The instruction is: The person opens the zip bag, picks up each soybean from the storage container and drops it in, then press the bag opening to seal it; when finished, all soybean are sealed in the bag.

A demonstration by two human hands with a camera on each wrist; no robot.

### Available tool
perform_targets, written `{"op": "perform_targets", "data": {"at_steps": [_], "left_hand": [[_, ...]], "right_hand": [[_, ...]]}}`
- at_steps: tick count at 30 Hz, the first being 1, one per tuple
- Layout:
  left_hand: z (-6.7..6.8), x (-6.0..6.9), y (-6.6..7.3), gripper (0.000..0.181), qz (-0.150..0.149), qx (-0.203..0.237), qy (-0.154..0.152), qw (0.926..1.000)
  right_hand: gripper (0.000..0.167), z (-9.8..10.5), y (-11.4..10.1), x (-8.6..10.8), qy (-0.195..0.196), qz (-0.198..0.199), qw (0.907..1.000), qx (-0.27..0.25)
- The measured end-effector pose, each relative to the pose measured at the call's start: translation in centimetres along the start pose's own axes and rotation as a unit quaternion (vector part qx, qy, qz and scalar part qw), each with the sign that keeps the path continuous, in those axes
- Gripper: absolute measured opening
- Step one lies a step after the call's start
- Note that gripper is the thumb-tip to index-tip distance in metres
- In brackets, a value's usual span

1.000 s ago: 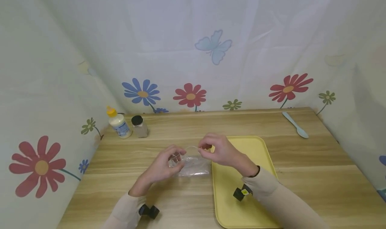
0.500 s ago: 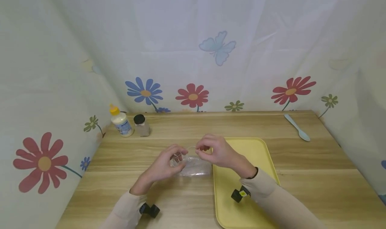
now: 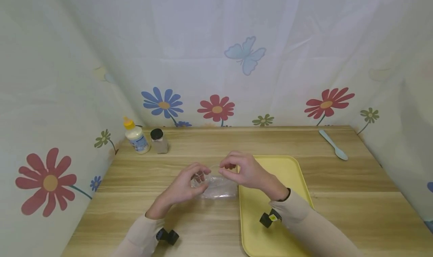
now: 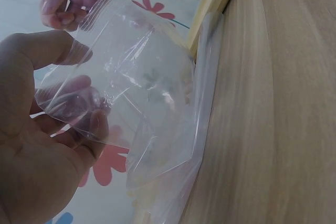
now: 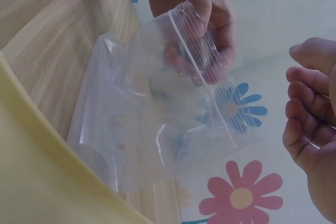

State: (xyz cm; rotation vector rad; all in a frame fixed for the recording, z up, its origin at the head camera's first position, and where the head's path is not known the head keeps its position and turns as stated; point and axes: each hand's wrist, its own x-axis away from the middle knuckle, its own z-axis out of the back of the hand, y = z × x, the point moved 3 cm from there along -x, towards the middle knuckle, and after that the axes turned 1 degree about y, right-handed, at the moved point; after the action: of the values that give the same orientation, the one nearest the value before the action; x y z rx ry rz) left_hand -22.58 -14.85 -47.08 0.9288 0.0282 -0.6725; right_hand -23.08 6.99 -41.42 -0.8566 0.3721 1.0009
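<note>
A clear plastic zip bag (image 3: 220, 189) is raised at its zip end, while its lower part lies on the table left of the yellow tray. My left hand (image 3: 182, 185) holds that end, thumb and curled fingers about the film in the left wrist view; exactly which layers it grips, I cannot tell. The bag (image 5: 142, 108) looks transparent, with a ribbed band along its zip edge. Close to the mouth's other side is my right hand (image 3: 250, 172). In the right wrist view that hand (image 5: 315, 108) has loosely bent fingers, apart from the film, with nothing visible in them.
A yellow tray (image 3: 257, 227) lies under the right forearm. At the back left stand a yellow-capped white bottle (image 3: 138, 141) and a black-lidded jar (image 3: 160, 144). A pale blue spoon (image 3: 333, 144) lies at the back right. Flower-printed fabric (image 3: 189, 54) hangs behind the table.
My right hand has come slightly left, closer to my left hand. The left hand keeps its hold on the zip bag. The head view has shifted a little.
</note>
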Motion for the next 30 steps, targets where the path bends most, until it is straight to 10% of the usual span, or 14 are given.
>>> {"op": "perform_targets", "data": {"at_steps": [14,20,30], "left_hand": [[-0.1,0.0,0.1,0.040,0.009,0.005,0.003,0.9999],[0.4,-0.1,2.6,0.039,0.014,0.015,0.002,0.9998],[-0.1,0.1,0.0,0.042,0.010,0.010,0.006,0.9999]], "right_hand": [[0.007,1.0,1.0,0.2,-0.007,-0.033,0.9993,0.015],[0.007,1.8,2.4,0.5,-0.004,-0.067,0.9973,0.031],[0.008,2.1,4.6,1.2,0.005,-0.090,0.9947,0.050]]}}
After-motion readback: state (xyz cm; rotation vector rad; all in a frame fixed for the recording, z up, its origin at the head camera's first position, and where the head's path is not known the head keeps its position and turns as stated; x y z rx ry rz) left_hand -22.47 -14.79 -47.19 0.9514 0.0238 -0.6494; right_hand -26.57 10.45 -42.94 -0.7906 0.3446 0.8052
